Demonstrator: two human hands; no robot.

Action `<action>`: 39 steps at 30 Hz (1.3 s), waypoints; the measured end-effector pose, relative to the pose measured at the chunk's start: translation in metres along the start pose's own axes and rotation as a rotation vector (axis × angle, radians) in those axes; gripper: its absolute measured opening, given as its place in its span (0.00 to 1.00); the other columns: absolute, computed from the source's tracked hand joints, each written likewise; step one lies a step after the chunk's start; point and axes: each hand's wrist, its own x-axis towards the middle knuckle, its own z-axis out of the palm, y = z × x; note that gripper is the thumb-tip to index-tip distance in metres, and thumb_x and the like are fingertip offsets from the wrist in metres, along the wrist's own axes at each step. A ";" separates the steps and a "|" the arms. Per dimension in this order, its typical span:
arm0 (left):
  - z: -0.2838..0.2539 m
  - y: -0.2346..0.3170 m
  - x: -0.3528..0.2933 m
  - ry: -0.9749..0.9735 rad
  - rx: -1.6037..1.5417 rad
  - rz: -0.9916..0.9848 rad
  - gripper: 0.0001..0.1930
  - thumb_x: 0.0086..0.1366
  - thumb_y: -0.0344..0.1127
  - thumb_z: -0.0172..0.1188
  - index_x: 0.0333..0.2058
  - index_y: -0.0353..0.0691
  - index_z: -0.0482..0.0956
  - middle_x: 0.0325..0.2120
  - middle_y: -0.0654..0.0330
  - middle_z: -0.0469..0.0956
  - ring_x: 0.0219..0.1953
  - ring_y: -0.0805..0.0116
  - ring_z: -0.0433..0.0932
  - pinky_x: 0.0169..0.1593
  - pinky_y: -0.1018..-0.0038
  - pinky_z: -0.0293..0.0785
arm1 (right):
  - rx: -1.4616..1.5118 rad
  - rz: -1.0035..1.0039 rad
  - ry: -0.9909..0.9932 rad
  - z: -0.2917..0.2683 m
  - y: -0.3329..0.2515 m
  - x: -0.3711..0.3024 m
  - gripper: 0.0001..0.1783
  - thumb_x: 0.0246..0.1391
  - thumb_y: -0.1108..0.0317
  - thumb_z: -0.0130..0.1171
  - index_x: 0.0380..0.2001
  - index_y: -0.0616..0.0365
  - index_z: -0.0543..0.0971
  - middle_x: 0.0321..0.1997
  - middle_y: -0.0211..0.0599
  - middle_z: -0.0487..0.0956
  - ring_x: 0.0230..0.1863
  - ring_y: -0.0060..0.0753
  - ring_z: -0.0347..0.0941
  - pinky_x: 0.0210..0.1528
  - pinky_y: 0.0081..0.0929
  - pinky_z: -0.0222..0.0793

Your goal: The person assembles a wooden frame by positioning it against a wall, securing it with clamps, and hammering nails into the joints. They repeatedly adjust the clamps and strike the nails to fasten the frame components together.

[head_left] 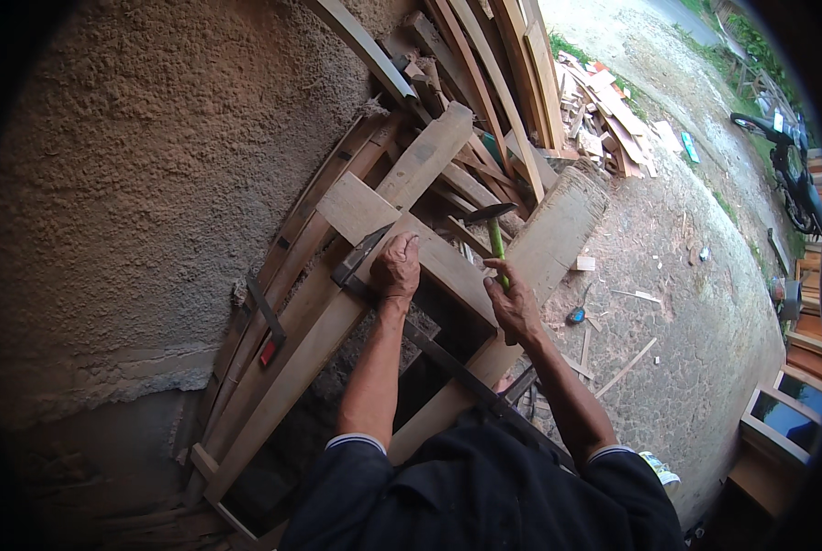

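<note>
My right hand [514,301] is wrapped round the green handle of a hammer [496,241], whose dark head is raised over the work. Beneath it lies a wooden frame [291,363] of long rails joined by a crosspiece [360,208]. A dark metal bar clamp [440,356] spans the rails, its jaw at the left one. Closed in a fist, my left hand [395,266] rests on the frame at the joint, beside that jaw. Whatever its fingers may hold is hidden from view. A wide, rough-ended board [562,230] lies under the crosspiece's right end.
A rough brown wall [154,184] rises at the left, with a red-tipped metal bar [267,317] near it. Long planks [498,83] lean at the back, beside a scrap wood pile [613,115]. A blue tape measure [576,316] lies on the ground; a motorcycle [790,170] stands far right.
</note>
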 end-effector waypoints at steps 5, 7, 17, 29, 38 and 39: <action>0.001 0.000 0.000 0.025 -0.021 0.029 0.09 0.69 0.41 0.57 0.40 0.45 0.83 0.38 0.56 0.85 0.40 0.52 0.83 0.41 0.62 0.79 | -0.007 -0.147 0.050 -0.006 0.000 -0.011 0.17 0.65 0.66 0.57 0.57 0.47 0.75 0.31 0.37 0.76 0.33 0.31 0.72 0.40 0.33 0.70; 0.002 -0.001 0.000 0.031 -0.026 0.039 0.09 0.69 0.40 0.57 0.40 0.46 0.83 0.38 0.57 0.85 0.41 0.53 0.83 0.41 0.62 0.79 | -0.006 -0.117 -0.002 -0.007 -0.001 -0.011 0.18 0.65 0.66 0.58 0.57 0.46 0.76 0.32 0.35 0.76 0.36 0.29 0.72 0.43 0.32 0.71; 0.003 -0.001 0.000 0.054 0.004 0.126 0.09 0.69 0.40 0.57 0.40 0.46 0.83 0.37 0.56 0.84 0.40 0.52 0.83 0.41 0.60 0.79 | -0.229 -0.573 0.008 0.010 -0.007 0.003 0.35 0.65 0.76 0.50 0.73 0.46 0.56 0.49 0.61 0.77 0.49 0.64 0.76 0.50 0.53 0.72; 0.006 -0.003 -0.003 0.093 0.026 0.189 0.08 0.70 0.40 0.56 0.38 0.45 0.82 0.32 0.55 0.82 0.37 0.50 0.82 0.38 0.58 0.77 | -0.548 -0.428 -0.173 0.020 -0.024 0.010 0.35 0.66 0.71 0.43 0.75 0.46 0.52 0.35 0.57 0.75 0.37 0.62 0.75 0.43 0.53 0.70; 0.006 -0.002 -0.003 0.086 0.027 0.181 0.08 0.68 0.39 0.57 0.36 0.44 0.81 0.31 0.55 0.82 0.36 0.50 0.81 0.37 0.57 0.76 | -0.663 -0.419 -0.166 0.023 -0.029 0.009 0.39 0.61 0.75 0.44 0.76 0.47 0.51 0.32 0.62 0.74 0.34 0.64 0.75 0.40 0.53 0.70; 0.005 0.000 -0.003 0.103 -0.005 0.166 0.08 0.68 0.39 0.58 0.35 0.43 0.81 0.31 0.55 0.81 0.36 0.49 0.81 0.37 0.57 0.76 | -0.658 -0.431 -0.163 0.023 -0.029 0.010 0.40 0.61 0.75 0.44 0.76 0.47 0.51 0.32 0.61 0.74 0.34 0.64 0.75 0.41 0.53 0.70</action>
